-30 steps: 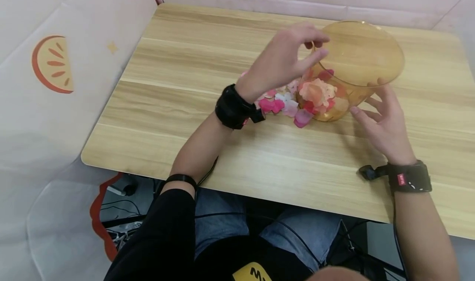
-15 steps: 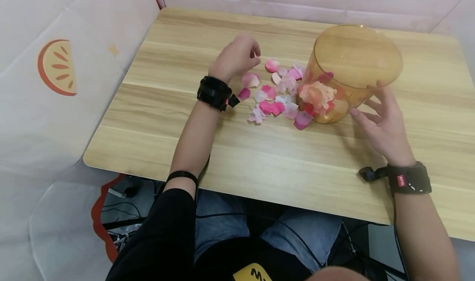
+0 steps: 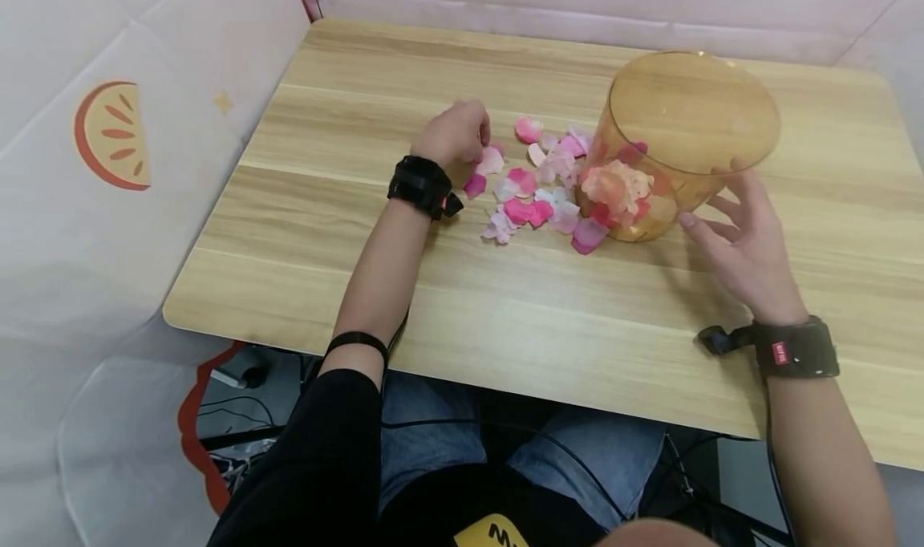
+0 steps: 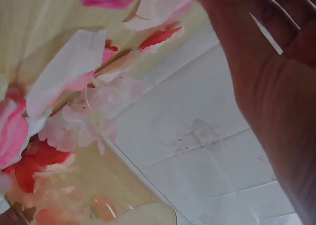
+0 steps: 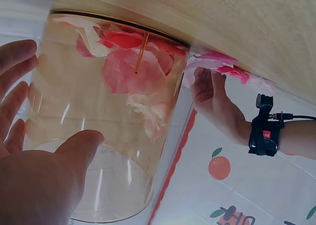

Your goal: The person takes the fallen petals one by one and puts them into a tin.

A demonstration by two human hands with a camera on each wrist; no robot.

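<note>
Bare table [image 3: 505,322] lies open all along the near side of the jar [image 3: 686,142], and behind it to the wall. Loose petals [image 3: 537,182] crowd the wood just left of the jar; the left hand [image 3: 455,134] sits at their far-left edge. The right hand [image 3: 747,242] blocks the jar's right flank.

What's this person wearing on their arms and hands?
Both hands are bare. The left hand has a black wrist device with a small red mark, a thin black band by the elbow and a black sleeve above. The right hand has a similar black device with a red label and a cable.
</note>
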